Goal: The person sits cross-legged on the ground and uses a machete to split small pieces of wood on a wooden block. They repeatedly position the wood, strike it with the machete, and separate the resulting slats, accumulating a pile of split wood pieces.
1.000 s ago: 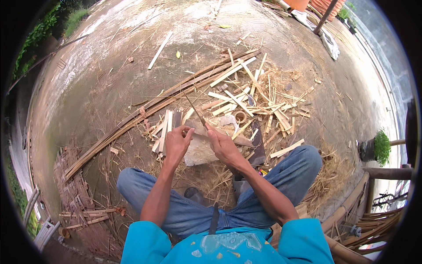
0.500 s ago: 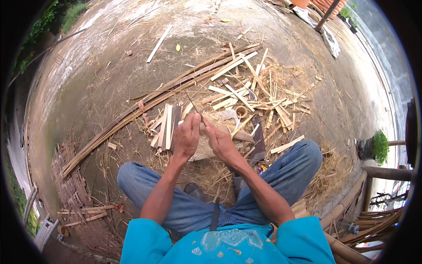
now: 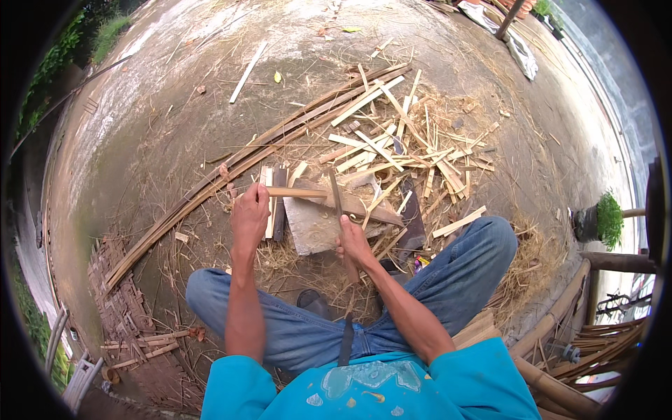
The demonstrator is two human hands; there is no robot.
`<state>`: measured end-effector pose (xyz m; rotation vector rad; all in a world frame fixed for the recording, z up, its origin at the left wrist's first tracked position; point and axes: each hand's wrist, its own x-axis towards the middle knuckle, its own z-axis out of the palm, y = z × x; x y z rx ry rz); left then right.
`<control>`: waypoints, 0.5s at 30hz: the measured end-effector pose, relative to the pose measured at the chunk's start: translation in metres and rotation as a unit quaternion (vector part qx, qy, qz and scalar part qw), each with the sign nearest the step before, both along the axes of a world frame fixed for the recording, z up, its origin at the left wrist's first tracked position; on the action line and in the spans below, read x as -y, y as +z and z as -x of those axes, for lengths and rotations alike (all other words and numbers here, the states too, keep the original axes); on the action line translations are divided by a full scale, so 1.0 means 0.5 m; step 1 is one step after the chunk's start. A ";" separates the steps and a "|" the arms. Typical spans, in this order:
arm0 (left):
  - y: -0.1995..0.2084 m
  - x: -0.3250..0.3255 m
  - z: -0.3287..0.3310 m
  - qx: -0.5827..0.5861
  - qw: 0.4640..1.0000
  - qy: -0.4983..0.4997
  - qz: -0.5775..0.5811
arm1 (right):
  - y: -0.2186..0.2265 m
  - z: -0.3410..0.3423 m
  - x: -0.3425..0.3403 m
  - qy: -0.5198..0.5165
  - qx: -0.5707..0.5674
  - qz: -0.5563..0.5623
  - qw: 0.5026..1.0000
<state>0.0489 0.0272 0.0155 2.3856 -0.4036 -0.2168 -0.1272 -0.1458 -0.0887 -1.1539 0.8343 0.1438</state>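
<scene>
Hands now parted; half a second ago they met above the work slab. Left hand (image 3: 250, 213) has swung out to the left, fingers closed around one end of a flat wooden strip (image 3: 297, 192). Strip lies crosswise above the slab (image 3: 308, 234), free end pointing right, just beside the knife (image 3: 337, 192); cannot tell if they touch. Right hand (image 3: 353, 241) sits lower than before, clenched on the knife, blade pointing away from the body, handle end toward the lap. Dark slat (image 3: 279, 203) on the ground left of the slab. Beyond, a bundle of long brown strips (image 3: 308, 119) runs diagonally; pale cut strips (image 3: 379, 150) heaped to its right.
</scene>
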 end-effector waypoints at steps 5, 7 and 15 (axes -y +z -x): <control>0.009 0.027 0.023 -0.016 0.998 0.019 0.056 | 0.017 0.016 -0.020 0.032 0.008 0.094 0.995; 0.016 0.035 0.025 -0.017 0.998 0.017 0.060 | 0.054 0.011 -0.035 0.062 0.050 0.123 0.989; -0.012 0.035 0.020 -0.005 0.993 -0.007 0.122 | 0.007 0.025 -0.070 0.042 0.057 0.221 0.973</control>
